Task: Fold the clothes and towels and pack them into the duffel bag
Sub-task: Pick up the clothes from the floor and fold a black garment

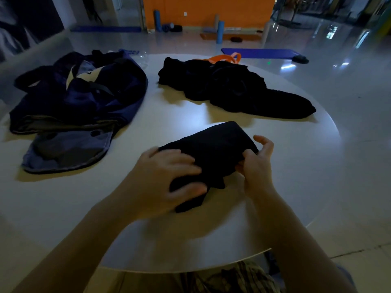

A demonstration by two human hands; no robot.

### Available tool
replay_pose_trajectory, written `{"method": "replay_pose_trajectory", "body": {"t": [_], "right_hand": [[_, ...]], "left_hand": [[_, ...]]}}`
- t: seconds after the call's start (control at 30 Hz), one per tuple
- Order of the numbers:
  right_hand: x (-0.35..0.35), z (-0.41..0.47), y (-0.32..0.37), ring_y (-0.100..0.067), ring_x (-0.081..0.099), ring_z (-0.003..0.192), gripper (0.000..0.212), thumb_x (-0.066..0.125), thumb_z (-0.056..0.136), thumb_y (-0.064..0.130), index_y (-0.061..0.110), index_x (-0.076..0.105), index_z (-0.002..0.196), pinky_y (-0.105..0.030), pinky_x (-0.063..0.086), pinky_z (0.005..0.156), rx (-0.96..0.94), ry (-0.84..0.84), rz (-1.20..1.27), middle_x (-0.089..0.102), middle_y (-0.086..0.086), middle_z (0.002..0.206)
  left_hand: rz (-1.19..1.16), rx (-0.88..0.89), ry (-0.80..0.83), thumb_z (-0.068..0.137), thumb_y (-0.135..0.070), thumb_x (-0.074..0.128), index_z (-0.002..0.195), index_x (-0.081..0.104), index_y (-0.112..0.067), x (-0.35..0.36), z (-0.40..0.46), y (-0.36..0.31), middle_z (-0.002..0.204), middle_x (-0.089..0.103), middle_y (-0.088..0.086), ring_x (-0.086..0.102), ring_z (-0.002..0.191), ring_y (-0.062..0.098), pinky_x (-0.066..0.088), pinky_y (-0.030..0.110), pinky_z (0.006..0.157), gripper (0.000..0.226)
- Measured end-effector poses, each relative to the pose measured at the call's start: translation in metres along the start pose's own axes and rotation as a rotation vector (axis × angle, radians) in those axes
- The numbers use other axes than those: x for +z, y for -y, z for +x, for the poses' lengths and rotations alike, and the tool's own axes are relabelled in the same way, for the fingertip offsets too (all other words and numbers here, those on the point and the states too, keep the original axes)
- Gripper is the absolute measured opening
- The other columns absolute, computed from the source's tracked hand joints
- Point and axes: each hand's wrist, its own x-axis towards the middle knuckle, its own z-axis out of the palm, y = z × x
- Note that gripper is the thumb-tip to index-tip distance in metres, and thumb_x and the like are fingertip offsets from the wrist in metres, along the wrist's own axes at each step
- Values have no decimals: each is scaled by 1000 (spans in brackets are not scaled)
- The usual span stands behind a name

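On the round glossy table [275, 166], left hand [167, 176] flattens, right hand [257, 163] pinches the folded black cloth [213, 144].

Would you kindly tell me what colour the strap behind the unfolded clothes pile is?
The strap is orange, visible in the head view behind the black clothes pile.

There is a single view, from a wide-angle camera worn on the person's head, looking forward and steeply down over the round white table [275, 187] from its near edge. It sits close above the bare left hand [167, 178] and right hand [257, 166], whose forearms run up from the bottom corners. Towards the top it takes in the glossy floor and the orange wall [207, 11] far behind, with straight lines bowed near the edges.
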Motion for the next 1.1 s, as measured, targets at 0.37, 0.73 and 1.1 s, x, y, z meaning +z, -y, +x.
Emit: {"method": "replay_pose_trajectory", "body": {"t": [0.37,0.73,1.1], "right_hand": [[-28,-7,0,-20,57,103,41,50,92,3,29,38,120,-36,54,85,-142,-77,-137,50,-1,108],[3,34,-15,-6,5,145,59,16,93,54,34,25,148,-42,-2,117,-434,404,-1046,18,11,157],[-72,70,-17,-3,-11,144,85,-10,70,69,42,5,149,-43,-10,116,-368,282,-1175,0,14,159]], "left_hand": [[372,-265,55,93,-54,25,139,48,-21,79,54,-18,138,52,11,49,124,34,33,57,102,61],[170,-199,-82,89,-72,26,147,32,-26,73,21,5,152,35,6,23,141,29,12,49,112,73],[114,-91,13,89,-75,23,148,27,-32,112,87,-26,151,34,7,23,140,31,11,54,110,73]]}}
